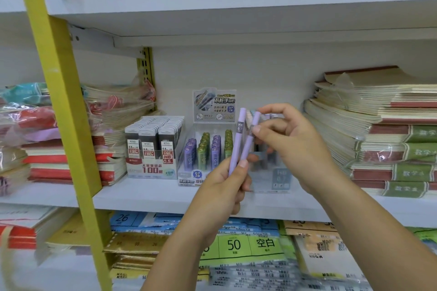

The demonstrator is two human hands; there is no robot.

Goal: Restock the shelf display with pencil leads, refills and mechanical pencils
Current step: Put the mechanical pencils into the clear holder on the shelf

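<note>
Pinching one tube (250,142), the right hand (290,142) may drag the twin (237,144) out of the left hand (222,189) gripping both.

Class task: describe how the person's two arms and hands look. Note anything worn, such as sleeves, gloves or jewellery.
The left arm and right arm are bare as far as the frame shows, with no sleeves, watch or bracelet. The left hand and right hand wear no gloves, and no rings are visible.
</note>
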